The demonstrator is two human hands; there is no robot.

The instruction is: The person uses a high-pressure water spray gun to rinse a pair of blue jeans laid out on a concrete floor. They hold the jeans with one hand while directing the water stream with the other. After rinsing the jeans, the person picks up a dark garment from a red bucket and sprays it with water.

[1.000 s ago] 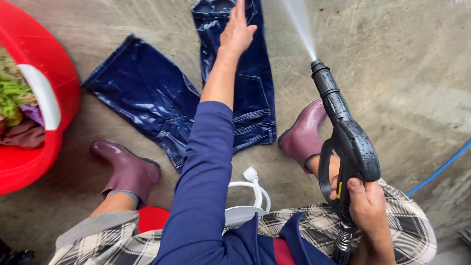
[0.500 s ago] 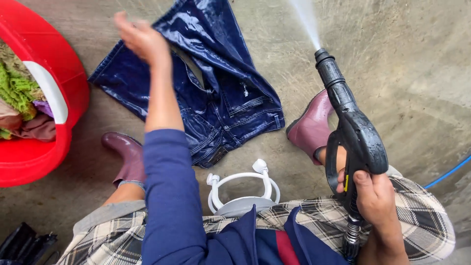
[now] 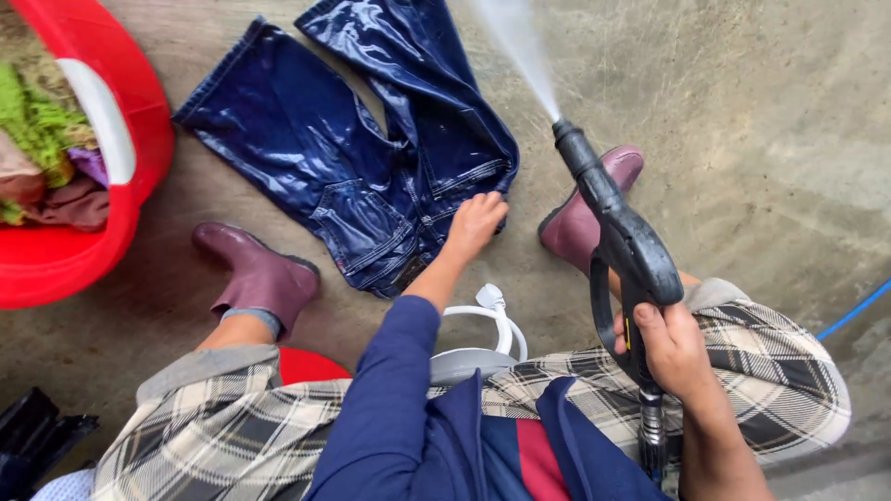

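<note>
One wet jeans on floor, left hand gripping waistband; right hand clamped round one spray gun; two boots.

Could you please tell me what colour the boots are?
The boots are maroon, wet and glossy, as the head view shows.
</note>
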